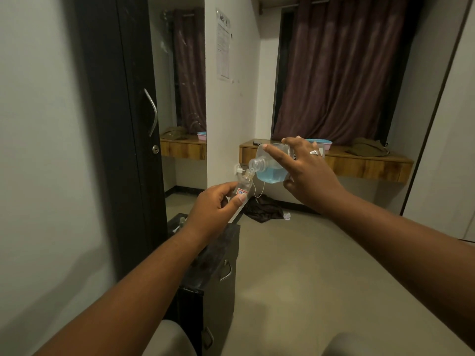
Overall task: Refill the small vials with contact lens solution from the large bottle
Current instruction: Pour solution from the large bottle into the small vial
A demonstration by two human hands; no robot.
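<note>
My right hand (305, 173) grips the large clear bottle (270, 165), which is tipped with its open neck down and to the left; blue solution pools in its lower part. My left hand (213, 206) pinches a small clear vial (243, 187) with a red and white label, held tilted. The vial's open mouth sits right under the bottle's neck, touching or nearly touching it. Both are held in the air above the black cabinet. Another small vial (182, 222) stands on the cabinet top, partly hidden by my left wrist.
A black drawer cabinet (218, 265) stands below my left arm, beside a dark wardrobe door (123, 124). Dark cloth (262, 209) lies on the floor. A wooden shelf (359, 163) runs under the curtain, bearing a phone, a blue tray and a folded cloth.
</note>
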